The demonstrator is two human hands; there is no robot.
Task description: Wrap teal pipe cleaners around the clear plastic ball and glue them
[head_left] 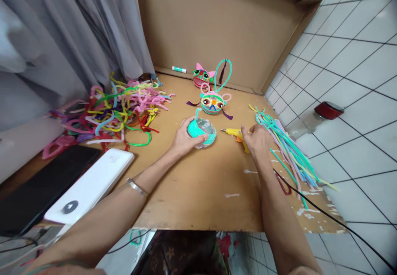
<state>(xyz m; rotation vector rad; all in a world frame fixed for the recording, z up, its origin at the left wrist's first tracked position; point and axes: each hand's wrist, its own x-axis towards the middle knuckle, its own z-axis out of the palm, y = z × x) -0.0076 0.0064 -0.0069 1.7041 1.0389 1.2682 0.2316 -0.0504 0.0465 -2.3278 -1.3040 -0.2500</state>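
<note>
My left hand [183, 137] is closed around a clear round ball [204, 124], its thumb across the front. Turquoise pipe cleaner [196, 129] is wound in rows over part of the ball, and one end sticks up at the top. In my right hand [259, 140] is a yellow hot glue gun [233, 132] with an orange trigger; my fingers are curled at its rear. Its nozzle points left toward the ball, with a gap between them. Behind the ball sits a finished-looking animal head [212, 102] with pink loop ears, large eyes and purple tassels.
A red and green animal head [201, 76] and a glue stick [179, 69] are at the back by the cardboard [211, 27]. Tangled pipe cleaners [124, 105] lie left, straight ones [288, 155] right, near red-handled scissors [283, 184]. A white power bank [93, 184] and black phone [52, 184] lie front left.
</note>
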